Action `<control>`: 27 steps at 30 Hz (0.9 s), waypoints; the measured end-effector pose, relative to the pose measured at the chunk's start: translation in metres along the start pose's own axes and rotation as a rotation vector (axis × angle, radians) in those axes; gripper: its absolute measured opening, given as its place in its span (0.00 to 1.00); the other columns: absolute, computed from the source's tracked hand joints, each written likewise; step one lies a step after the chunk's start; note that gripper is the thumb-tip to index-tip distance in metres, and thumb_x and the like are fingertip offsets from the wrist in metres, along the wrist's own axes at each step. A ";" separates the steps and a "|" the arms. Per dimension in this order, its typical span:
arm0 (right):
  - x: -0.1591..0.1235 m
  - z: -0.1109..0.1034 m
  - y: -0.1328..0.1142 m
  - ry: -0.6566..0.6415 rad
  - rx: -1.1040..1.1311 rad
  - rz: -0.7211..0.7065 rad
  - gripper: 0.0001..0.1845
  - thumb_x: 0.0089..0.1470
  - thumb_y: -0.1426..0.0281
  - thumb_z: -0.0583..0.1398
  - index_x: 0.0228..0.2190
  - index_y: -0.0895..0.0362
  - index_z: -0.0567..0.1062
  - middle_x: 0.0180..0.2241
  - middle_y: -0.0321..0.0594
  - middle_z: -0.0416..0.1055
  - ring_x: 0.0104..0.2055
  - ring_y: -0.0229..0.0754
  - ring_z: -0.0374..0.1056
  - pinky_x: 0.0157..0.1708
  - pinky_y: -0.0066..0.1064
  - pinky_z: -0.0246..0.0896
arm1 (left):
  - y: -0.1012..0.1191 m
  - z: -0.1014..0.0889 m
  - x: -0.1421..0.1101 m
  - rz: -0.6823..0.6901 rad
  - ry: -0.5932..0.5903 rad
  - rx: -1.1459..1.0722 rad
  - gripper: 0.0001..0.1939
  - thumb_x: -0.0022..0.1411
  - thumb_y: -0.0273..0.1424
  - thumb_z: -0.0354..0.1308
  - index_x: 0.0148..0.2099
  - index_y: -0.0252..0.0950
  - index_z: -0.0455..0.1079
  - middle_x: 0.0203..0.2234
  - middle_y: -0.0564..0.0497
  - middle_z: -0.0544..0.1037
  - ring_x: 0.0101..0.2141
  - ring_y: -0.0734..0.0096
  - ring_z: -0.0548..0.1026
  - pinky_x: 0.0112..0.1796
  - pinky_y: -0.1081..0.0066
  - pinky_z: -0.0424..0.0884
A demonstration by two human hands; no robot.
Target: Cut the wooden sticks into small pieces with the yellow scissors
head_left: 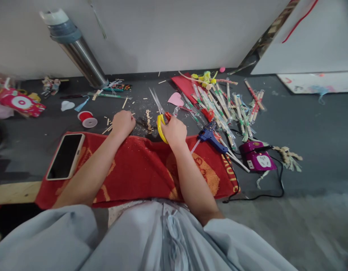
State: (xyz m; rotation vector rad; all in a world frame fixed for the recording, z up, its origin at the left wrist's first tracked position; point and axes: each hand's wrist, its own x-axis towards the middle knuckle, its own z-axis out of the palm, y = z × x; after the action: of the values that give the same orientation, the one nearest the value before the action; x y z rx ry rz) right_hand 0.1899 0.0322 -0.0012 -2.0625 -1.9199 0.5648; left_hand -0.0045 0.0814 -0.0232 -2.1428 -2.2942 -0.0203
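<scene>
Yellow-orange capital letters run sideways along the right-hand edge of the red towel point(140, 169); an O and a U seem to stand among them, but the whole word cannot be read with certainty. Small markings on the purple power socket point(256, 156) are too tiny and blurred to make out.

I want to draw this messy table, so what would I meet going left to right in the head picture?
Pink patterned thing → white heart → red spool → left hand → right hand holding yellow-handled scissors → blue glue gun → purple socket box.
</scene>
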 end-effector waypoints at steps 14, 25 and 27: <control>0.009 0.006 0.005 0.098 0.250 0.124 0.26 0.58 0.49 0.54 0.38 0.60 0.75 0.38 0.54 0.78 0.44 0.56 0.75 0.46 0.45 0.67 | 0.010 -0.006 0.062 0.056 -0.053 -0.314 0.12 0.51 0.32 0.58 0.35 0.30 0.76 0.28 0.46 0.76 0.31 0.66 0.71 0.39 0.67 0.66; 0.014 0.011 0.006 0.100 0.246 0.112 0.26 0.57 0.49 0.55 0.37 0.59 0.75 0.37 0.53 0.78 0.43 0.58 0.76 0.45 0.47 0.68 | 0.009 0.015 0.089 0.326 0.004 -0.457 0.12 0.49 0.34 0.58 0.33 0.33 0.78 0.29 0.46 0.79 0.33 0.64 0.74 0.39 0.65 0.67; 0.013 0.010 0.006 0.098 0.244 0.112 0.26 0.57 0.48 0.55 0.37 0.59 0.75 0.37 0.53 0.78 0.43 0.58 0.75 0.45 0.47 0.67 | 0.009 0.014 0.088 0.334 0.013 -0.444 0.12 0.49 0.34 0.58 0.32 0.33 0.78 0.28 0.46 0.78 0.33 0.64 0.74 0.39 0.65 0.67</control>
State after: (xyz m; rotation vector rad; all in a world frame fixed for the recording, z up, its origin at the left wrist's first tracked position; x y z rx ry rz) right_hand 0.1913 0.0441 -0.0142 -2.0090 -1.6027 0.6738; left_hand -0.0015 0.1703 -0.0359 -2.6910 -2.0396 -0.5914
